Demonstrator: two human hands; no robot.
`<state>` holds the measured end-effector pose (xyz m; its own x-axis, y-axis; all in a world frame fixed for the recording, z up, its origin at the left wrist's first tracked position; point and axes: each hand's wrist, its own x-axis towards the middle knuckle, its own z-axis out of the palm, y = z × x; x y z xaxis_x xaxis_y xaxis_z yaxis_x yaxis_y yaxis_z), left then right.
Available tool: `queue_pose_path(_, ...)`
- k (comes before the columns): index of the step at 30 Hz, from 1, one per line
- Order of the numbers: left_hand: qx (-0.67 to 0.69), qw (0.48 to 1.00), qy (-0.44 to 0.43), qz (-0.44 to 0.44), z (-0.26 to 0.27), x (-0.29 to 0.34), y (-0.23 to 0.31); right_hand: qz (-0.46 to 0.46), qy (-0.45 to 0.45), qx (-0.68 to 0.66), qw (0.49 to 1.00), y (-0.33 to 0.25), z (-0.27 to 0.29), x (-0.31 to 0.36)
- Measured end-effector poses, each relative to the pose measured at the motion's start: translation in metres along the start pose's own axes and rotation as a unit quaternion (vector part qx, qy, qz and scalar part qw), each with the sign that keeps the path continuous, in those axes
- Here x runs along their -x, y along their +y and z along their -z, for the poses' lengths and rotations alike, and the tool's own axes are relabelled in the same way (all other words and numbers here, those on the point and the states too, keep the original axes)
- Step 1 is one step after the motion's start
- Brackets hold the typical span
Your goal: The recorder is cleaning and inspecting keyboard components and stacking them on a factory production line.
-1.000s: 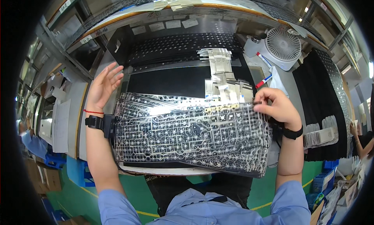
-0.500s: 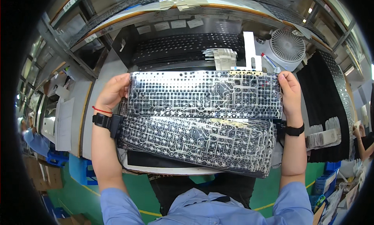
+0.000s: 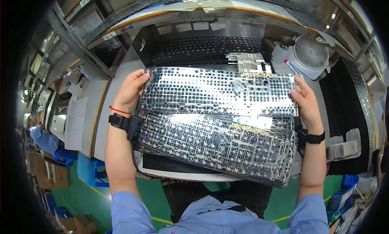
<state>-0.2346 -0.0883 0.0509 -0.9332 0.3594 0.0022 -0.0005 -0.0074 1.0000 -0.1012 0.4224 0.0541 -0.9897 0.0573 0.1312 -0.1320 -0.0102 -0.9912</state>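
Note:
Between my two hands is a clear keyboard membrane sheet [image 3: 190, 90] with silvery circuit lines and dark dots, its surface catching bright glare. My left hand [image 3: 133, 87] pinches its upper left corner between thumb and fingers. At the right end, my right hand [image 3: 304, 99] grips the short edge, thumb on top. Below the held sheet lies a stack of similar membrane sheets [image 3: 210, 147], slightly fanned and slanting down to the right. The held sheet overlaps the stack's far edge. Under the stack, a black sheet [image 3: 174, 164] shows at the table's near side.
A white fan [image 3: 310, 51] stands at the back right beside a red-capped marker [image 3: 291, 66]. Perforated black panels [image 3: 210, 45] lie at the back, with pale flexible tails [image 3: 249, 63] before them. More black sheets [image 3: 344, 112] are on the right. A shelf [image 3: 170, 25] spans the back.
The view has shifted, so the scene sits further right. The held sheet now tilts down to the right and bows with more glare. Both hands keep their hold.

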Motion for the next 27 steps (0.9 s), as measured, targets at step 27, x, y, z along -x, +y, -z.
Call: queue_pose_path(27, 0.026, 0.997, 0.060, -0.033, -0.008, 0.002, 0.003, 0.097, 0.093, 0.055, 0.989, -0.006, 0.000, 0.006)
